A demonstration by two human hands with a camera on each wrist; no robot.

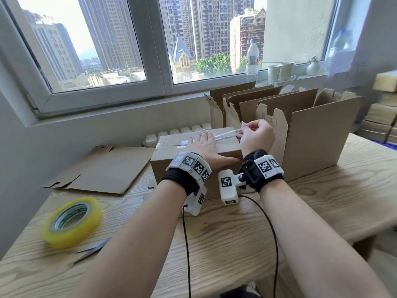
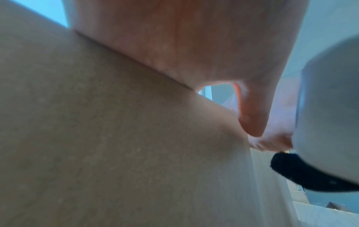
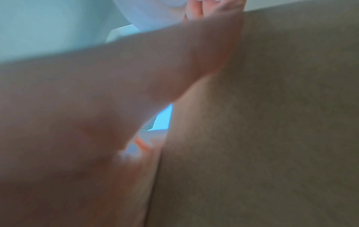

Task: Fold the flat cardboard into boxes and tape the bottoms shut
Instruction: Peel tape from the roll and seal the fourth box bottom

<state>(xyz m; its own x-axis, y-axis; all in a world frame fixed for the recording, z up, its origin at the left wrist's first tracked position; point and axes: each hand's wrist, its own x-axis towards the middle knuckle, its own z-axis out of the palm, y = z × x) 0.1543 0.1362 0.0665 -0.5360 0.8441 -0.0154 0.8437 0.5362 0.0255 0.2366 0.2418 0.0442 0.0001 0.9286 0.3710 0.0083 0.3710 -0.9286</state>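
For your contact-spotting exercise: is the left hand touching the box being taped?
Touching. The head view shows the left hand lying flat on the top of the box, fingers straight.

1. Both forearms bare, no sleeves in the head view.
2. Left hand point(image 1: 203, 147): black fabric wrist strap point(image 1: 182, 181) carrying a curved band of white plastic blocks printed with black-and-white square fiducial markers point(image 1: 193, 166), centre of frame.
3. White plastic camera housing with a marker on its side point(image 1: 196, 201) under the left wrist; thin black cable point(image 1: 186, 244) runs from it toward the lower edge.
4. Right hand point(image 1: 256, 136): matching black strap with buckle point(image 1: 252, 171) and white marker blocks point(image 1: 268, 166).
5. White box-shaped camera module with one marker point(image 1: 227, 187), joined to the right strap by a bracket with a visible screw; second black cable point(image 1: 272, 233) loops down.
6. Fingernails on the left hand look decorated; detail too small to tell.
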